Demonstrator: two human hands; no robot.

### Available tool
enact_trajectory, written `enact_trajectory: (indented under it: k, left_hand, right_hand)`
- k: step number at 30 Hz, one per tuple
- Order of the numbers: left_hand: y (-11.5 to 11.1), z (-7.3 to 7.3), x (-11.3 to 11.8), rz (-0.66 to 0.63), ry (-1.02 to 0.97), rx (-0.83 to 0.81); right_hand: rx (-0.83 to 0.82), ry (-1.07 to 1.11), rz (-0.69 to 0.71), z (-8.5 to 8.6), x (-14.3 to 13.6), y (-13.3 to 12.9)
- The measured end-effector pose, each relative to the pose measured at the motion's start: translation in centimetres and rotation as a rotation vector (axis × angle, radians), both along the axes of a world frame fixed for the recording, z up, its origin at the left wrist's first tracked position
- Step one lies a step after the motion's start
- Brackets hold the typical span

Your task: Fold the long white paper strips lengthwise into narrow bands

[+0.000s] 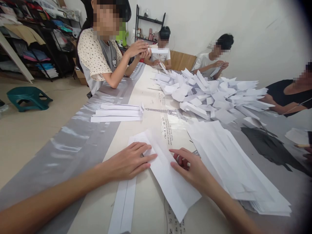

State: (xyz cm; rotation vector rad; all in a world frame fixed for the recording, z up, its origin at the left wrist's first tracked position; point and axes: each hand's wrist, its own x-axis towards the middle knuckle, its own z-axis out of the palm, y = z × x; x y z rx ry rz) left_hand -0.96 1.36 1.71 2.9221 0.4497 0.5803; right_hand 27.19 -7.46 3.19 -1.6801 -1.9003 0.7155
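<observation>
A sheet of white paper (174, 185) lies slantwise before me, with a lengthwise crease. My left hand (133, 159) rests flat with fingers stretched out, its fingertips on the sheet's left edge. Beneath that hand runs a folded paper strip (124, 201) toward the near edge of the view. On the other side, my right hand (188, 162) is at the sheet's right edge, index finger extended and the other fingers curled apart, with nothing visible in its grasp. To its right is a stack of white paper sheets (234, 162).
Several folded strips (117, 113) lie at the table's left side. A heap of folded papers (207, 92) covers the far right, near a black cloth or bag (270, 146). Other people sit around the table, one (104, 58) holding a strip. A green stool (29, 97) stands on the floor.
</observation>
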Motion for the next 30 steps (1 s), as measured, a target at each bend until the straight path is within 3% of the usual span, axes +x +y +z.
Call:
enact_trajectory:
  k: [11,17,21,25,30]
  left_hand:
    - [0.2,-0.5,-0.2,0.017,0.031,0.006]
    - [0.3,-0.6,0.1,0.051,-0.097,-0.009]
    - [0.3,-0.6,0.2,0.073,-0.156,0.038]
    - [0.3,-0.7,0.1,0.102,-0.178,0.082]
    - [0.2,-0.6,0.3,0.169,-0.179,0.147]
  right_hand:
    - [0.037,-0.235,0.026,-0.7,-0.1,-0.5]
    - [0.321,-0.192,0.033,-0.2,-0.6,-0.8]
    - [0.132,-0.075,0.201,1.3,-1.5,-1.8]
    - [-0.025,-0.021,0.173,2.0,-1.4,-2.4]
    - [0.006,-0.055,0.180,1.9,-1.5,-2.6]
